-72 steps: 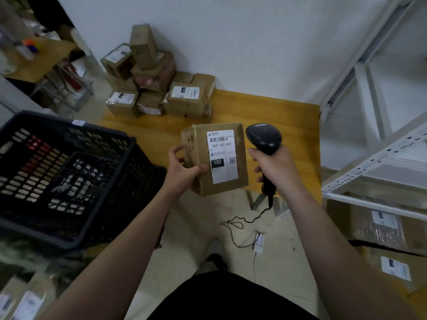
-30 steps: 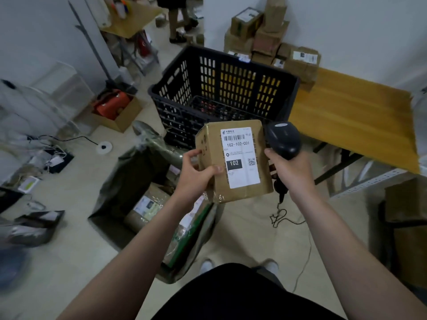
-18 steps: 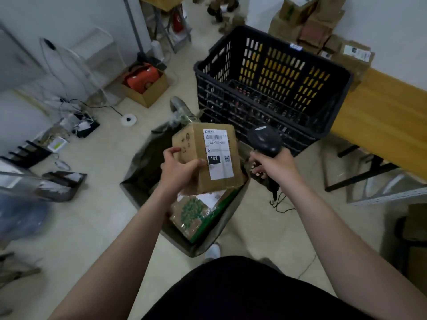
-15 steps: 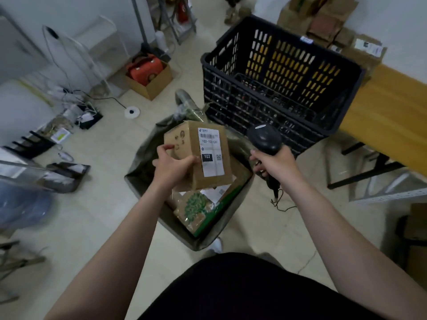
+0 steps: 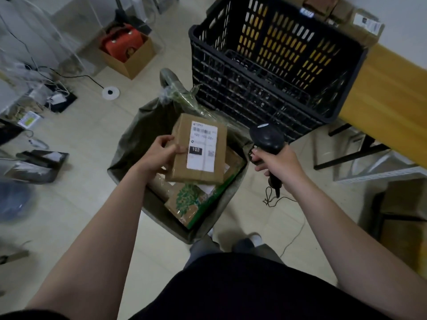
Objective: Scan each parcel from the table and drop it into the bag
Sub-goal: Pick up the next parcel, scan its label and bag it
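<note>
Clamps left hand (image 5: 159, 155) on parcel (image 5: 199, 158) over bag (image 5: 131, 139), right hand (image 5: 280, 166) on scanner (image 5: 266, 137) (fingers (image 5: 257, 160) curled; black crate (image 5: 265, 65) beside surface (image 5: 392, 88), cluttered floor (image 5: 92, 162)).

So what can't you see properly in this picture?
Head view only.
The label on the parcel: print blurred by motion.
Inside the bag: mostly covered by the parcel and left hand.
Handle of the scanner: wrapped by the right hand.
The boxes on the table: cut by the top edge.

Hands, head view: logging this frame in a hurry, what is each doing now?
Left hand: grips the brown cardboard parcel with a white label, above the open grey-green bag.
Right hand: grips the black handheld barcode scanner.
</note>
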